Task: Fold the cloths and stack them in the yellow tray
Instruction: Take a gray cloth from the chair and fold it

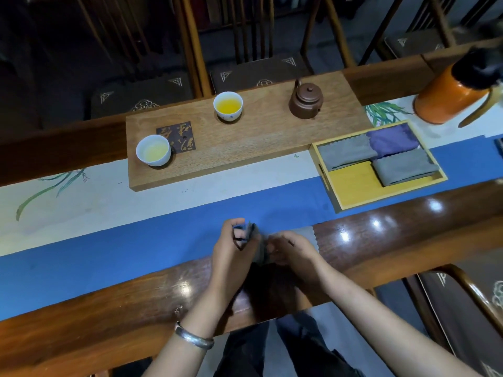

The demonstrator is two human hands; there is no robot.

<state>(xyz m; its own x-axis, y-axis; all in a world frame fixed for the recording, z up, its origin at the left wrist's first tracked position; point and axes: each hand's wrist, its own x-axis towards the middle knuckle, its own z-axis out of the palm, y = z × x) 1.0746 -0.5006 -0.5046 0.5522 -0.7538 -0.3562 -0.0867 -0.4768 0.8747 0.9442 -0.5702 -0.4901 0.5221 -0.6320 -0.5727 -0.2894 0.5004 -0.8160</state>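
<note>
Two hands work at lower centre: left hand (236, 242) and right hand (290, 247) each pinch a grey cloth (260, 247), mid-fold. Matching its edges before creasing should help. Yellow tray (351, 190), centre right, holds three folded cloths.

Glossy wood table (381, 235), matt blue cloth runner (109, 257), clay teapot (306, 100), soft grey cloths (347, 152).

Both forearms bare, no sleeves in frame. Left hand (234, 244) and right hand (292, 247) ungloved; no rings that I can make out, though the fingers are blurred. Plain silver bangle (193, 336) on left wrist, smooth, rounded band. Dark trousers (275, 352) at bottom edge, probably black or charcoal, loose creased fabric.
</note>
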